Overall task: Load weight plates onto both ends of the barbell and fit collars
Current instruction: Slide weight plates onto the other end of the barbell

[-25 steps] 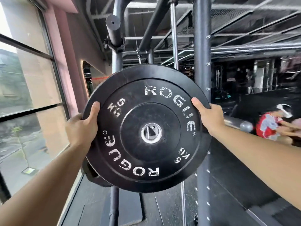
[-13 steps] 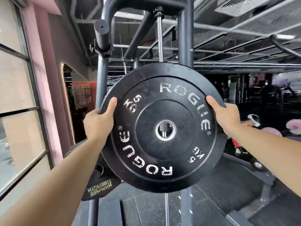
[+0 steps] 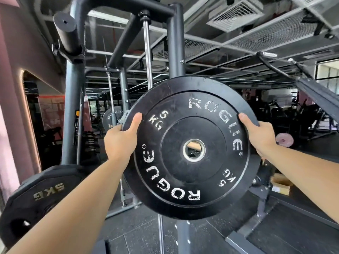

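Since a second ago the plate is sitting farther right and lower in my view. The window on my left is dropping out of sight, while a second plate marked 5KG is coming into view at the lower left. I am holding the plate upright out in front of me, its face with the white ROGUE and 5 KG lettering turned toward me. It is covering part of the dark rack post and the steel rod beside it. My left hand is gripping the left rim, thumb lying across the face and fingers wrapping behind the edge. My right hand is gripping the upper right rim the same way, thumb on the face and fingers hidden behind. The plate is hanging in the air between my hands, and something pale is showing through its metal-ringed hole. I cannot tell where the barbell is lying; a grey fitting just behind my left fingers is too hidden to name. Farther back on the left another ROGUE plate is standing on edge. A pink disc is showing just past my right wrist, and a cardboard box is sitting low beneath my right forearm.
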